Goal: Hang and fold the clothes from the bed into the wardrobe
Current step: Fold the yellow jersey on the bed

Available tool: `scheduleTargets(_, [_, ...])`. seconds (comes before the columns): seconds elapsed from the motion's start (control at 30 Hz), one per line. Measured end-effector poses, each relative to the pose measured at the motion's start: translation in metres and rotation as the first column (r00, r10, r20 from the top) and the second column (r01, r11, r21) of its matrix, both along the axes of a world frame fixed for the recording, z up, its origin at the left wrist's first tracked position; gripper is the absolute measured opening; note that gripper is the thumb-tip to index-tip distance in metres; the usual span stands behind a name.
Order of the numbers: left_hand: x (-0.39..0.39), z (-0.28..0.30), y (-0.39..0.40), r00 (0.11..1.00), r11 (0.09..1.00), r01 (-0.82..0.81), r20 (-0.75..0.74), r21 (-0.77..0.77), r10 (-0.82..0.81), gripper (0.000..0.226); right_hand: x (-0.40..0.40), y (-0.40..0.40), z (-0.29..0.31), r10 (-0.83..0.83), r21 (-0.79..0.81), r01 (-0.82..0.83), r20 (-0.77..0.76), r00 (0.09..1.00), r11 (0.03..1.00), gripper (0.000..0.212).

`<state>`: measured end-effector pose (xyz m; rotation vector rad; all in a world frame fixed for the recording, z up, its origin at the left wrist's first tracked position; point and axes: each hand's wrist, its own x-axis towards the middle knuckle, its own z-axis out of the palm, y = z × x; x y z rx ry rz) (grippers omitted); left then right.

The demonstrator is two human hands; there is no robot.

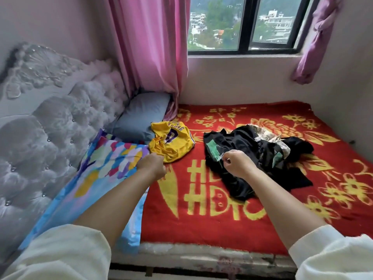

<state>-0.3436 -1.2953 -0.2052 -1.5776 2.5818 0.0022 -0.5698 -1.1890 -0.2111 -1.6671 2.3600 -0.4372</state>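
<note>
Your left hand reaches toward the near edge of the yellow jersey, fingers curled; whether it grips the cloth you cannot tell. Your right hand pinches the green-trimmed edge of the black garment. Both clothes lie crumpled on the red blanket of the bed, the jersey beside the grey pillow.

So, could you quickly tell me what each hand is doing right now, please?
Left hand: curled at the edge of the yellow jersey; a grip cannot be told.
Right hand: pinches the black garment.
</note>
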Motion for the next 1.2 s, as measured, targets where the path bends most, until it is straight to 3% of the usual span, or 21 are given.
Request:
scheduleTargets(0.3, [0.001,-0.103,-0.218,0.985,0.966,-0.167,0.066,0.196,0.157,0.030,-0.011,-0.228,-0.104,0.061,0.245,-0.065,0.024,0.998,0.967,0.027])
scheduleTargets(0.47, [0.021,-0.198,-0.285,0.961,0.909,-0.266,0.015,0.321,0.276,0.027,0.009,-0.309,-0.201,0.137,0.433,-0.156,0.076,0.988,0.888,0.029])
scheduleTargets(0.6, [0.048,-0.267,-0.320,0.932,0.871,-0.356,0.061,0.338,0.357,0.035,0.030,-0.360,-0.272,0.210,0.503,-0.243,0.122,0.970,0.829,0.030])
scheduleTargets(0.77, [0.088,-0.356,-0.351,0.906,0.864,-0.423,0.099,0.275,0.412,0.059,0.047,-0.412,-0.345,0.291,0.531,-0.318,0.136,0.947,0.786,0.038])
scheduleTargets(0.83, [0.104,-0.386,-0.353,0.906,0.876,-0.414,0.018,0.248,0.423,0.066,0.051,-0.428,-0.360,0.302,0.521,-0.314,0.111,0.947,0.793,0.040])
scheduleTargets(0.97, [0.122,-0.453,-0.354,0.897,0.921,-0.387,-0.216,0.042,0.386,0.059,0.057,-0.471,-0.404,0.342,0.508,-0.306,0.024,0.939,0.805,0.047])
scheduleTargets(1.07, [0.127,-0.478,-0.353,0.910,0.924,-0.359,-0.270,-0.133,0.314,0.055,0.063,-0.499,-0.430,0.282,0.457,-0.224,-0.063,0.957,0.861,0.052])
scheduleTargets(1.2, [0.134,-0.491,-0.359,0.929,0.922,-0.312,-0.279,-0.230,0.244,0.055,0.067,-0.528,-0.459,0.227,0.392,-0.158,-0.136,0.965,0.906,0.050])
